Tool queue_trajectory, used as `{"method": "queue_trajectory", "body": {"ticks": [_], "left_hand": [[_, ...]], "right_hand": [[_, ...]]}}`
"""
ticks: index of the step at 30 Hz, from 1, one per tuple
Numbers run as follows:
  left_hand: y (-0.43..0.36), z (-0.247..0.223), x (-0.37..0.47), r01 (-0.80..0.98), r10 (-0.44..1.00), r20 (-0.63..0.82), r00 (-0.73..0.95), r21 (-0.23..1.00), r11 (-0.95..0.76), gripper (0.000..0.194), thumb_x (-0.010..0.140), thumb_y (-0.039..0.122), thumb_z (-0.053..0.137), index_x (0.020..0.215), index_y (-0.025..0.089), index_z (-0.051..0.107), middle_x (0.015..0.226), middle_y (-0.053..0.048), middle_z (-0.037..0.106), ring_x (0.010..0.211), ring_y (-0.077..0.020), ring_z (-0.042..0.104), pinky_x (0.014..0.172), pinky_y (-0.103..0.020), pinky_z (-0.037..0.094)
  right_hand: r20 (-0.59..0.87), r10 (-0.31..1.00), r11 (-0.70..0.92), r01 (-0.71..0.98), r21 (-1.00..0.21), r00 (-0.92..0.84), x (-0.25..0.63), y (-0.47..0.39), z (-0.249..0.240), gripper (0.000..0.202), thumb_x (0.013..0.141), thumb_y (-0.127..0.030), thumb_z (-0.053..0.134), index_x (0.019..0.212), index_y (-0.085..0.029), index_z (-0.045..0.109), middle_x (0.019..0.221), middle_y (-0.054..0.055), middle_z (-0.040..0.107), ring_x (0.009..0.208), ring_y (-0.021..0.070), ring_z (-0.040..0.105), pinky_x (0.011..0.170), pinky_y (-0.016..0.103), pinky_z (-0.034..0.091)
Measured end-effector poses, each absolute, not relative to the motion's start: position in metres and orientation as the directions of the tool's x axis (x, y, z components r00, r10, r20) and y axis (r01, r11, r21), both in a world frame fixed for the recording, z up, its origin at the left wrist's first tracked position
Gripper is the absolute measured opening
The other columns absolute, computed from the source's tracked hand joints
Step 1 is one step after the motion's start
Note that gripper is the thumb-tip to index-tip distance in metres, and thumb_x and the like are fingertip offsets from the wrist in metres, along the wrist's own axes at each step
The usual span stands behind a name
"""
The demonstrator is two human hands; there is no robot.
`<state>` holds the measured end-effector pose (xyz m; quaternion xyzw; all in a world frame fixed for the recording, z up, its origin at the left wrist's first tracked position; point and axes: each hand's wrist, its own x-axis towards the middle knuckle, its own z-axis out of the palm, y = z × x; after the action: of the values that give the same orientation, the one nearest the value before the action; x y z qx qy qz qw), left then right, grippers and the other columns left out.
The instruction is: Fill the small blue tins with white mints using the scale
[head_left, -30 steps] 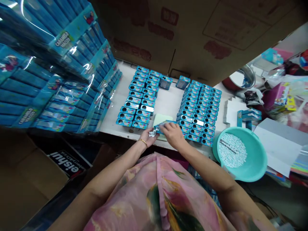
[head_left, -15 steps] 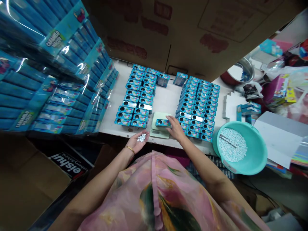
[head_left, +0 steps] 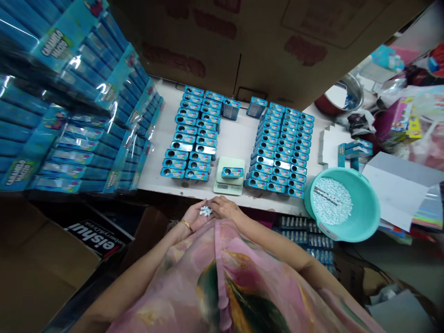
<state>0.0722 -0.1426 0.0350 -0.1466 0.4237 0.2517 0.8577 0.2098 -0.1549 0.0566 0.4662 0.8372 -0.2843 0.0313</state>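
Note:
Cupped palm up, my left hand [head_left: 194,217] holds a small heap of white candies [head_left: 206,211] just in front of the table edge. My right hand [head_left: 225,208] meets it from the right, its fingers curled in at the candies; whatever the fingertips grip is hidden. Beyond both hands, a pale kitchen scale [head_left: 228,187] lies at the table's front edge. One small blue box [head_left: 232,172] with a dark round hole rests on its plate, untouched by either hand.
Rows of blue boxes [head_left: 192,138] stand left of the scale, with more rows [head_left: 277,143] on the right. A turquoise basin [head_left: 369,203] contains many white candies and a pair of tongs. Wrapped blue packs [head_left: 83,120] are stacked at left; a large cardboard box [head_left: 256,60] closes off the back.
My right hand has let go of the blue box, leaving it on the scale. It has moved back to the candies in my left hand, which has shifted slightly nearer my body.

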Motion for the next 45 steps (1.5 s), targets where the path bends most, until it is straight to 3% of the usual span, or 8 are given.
{"method": "queue_trajectory", "body": {"ticks": [12,17,21,24,32,39,41,45], "left_hand": [[-0.145,0.04,0.072,-0.448,0.165,-0.807,0.567,-0.135,0.884,0.022,0.081,0.015,0.038,0.069,0.01,0.055,0.06,-0.007,0.06,0.068,-0.0197,0.063,0.066,-0.032,0.05],[-0.144,0.037,0.073,-0.446,0.164,-0.813,0.558,-0.128,0.886,0.021,0.081,0.013,0.037,0.072,0.008,0.056,0.066,-0.01,0.063,0.071,-0.0206,0.063,0.07,-0.034,0.05],[-0.144,0.028,0.07,-0.476,0.236,-0.789,0.567,-0.08,0.876,0.023,0.081,0.013,0.038,0.091,0.005,0.057,0.079,-0.014,0.065,0.08,-0.0217,0.062,0.074,-0.034,0.048],[-0.144,0.023,0.068,-0.482,0.284,-0.77,0.571,-0.034,0.876,0.027,0.081,0.012,0.037,0.1,0.004,0.054,0.089,-0.016,0.064,0.088,-0.0215,0.06,0.077,-0.032,0.047],[-0.142,0.03,0.068,-0.484,0.279,-0.795,0.538,-0.021,0.875,0.031,0.081,0.012,0.038,0.107,0.004,0.052,0.093,-0.015,0.064,0.088,-0.0209,0.06,0.077,-0.03,0.048],[-0.143,0.029,0.067,-0.505,0.299,-0.785,0.542,-0.021,0.863,0.026,0.079,0.011,0.039,0.098,0.003,0.055,0.092,-0.017,0.064,0.088,-0.0217,0.06,0.077,-0.03,0.047],[-0.143,0.029,0.068,-0.524,0.311,-0.774,0.552,-0.032,0.851,0.025,0.08,0.012,0.038,0.094,0.004,0.056,0.086,-0.015,0.065,0.084,-0.0209,0.061,0.076,-0.031,0.047],[-0.143,0.033,0.072,-0.556,0.31,-0.767,0.561,-0.071,0.828,0.023,0.082,0.017,0.037,0.081,0.007,0.058,0.065,-0.008,0.063,0.061,-0.016,0.061,0.067,-0.031,0.049]], "right_hand": [[-0.318,0.694,0.538,0.759,-0.367,-0.646,0.209,-0.158,0.054,0.014,0.085,-0.022,0.039,0.092,-0.019,0.051,0.092,0.004,0.051,0.084,0.0155,0.047,0.058,0.023,0.042],[-0.258,0.715,0.503,0.735,-0.455,-0.65,0.21,-0.159,0.049,0.013,0.083,-0.021,0.043,0.09,-0.016,0.052,0.088,0.005,0.053,0.08,0.0147,0.049,0.06,0.023,0.042],[-0.083,0.869,0.337,0.706,-0.623,-0.489,0.23,-0.145,0.057,0.013,0.079,-0.013,0.043,0.085,-0.016,0.054,0.081,0.004,0.055,0.078,0.0118,0.051,0.069,0.021,0.042],[0.043,0.956,0.247,0.719,-0.649,-0.289,0.252,-0.122,0.069,0.015,0.079,-0.012,0.042,0.084,-0.015,0.055,0.081,0.005,0.055,0.08,0.0125,0.051,0.072,0.023,0.042],[-0.017,0.974,0.191,0.853,-0.485,-0.227,0.263,-0.078,0.071,0.02,0.081,-0.014,0.042,0.09,-0.018,0.06,0.091,0.007,0.057,0.085,0.0159,0.053,0.074,0.026,0.042],[0.087,0.979,0.196,0.757,-0.624,-0.182,0.264,-0.1,0.069,0.024,0.085,-0.018,0.036,0.098,-0.017,0.057,0.097,0.007,0.058,0.093,0.0133,0.051,0.082,0.025,0.041],[0.042,0.959,0.249,0.759,-0.602,-0.281,0.254,-0.118,0.071,0.023,0.085,-0.019,0.037,0.099,-0.017,0.056,0.098,0.007,0.057,0.095,0.0143,0.05,0.084,0.027,0.04],[-0.152,0.789,0.441,0.722,-0.533,-0.595,0.225,-0.15,0.072,0.025,0.083,-0.025,0.044,0.107,-0.019,0.05,0.101,0.005,0.055,0.091,0.0154,0.049,0.075,0.026,0.043]]}}
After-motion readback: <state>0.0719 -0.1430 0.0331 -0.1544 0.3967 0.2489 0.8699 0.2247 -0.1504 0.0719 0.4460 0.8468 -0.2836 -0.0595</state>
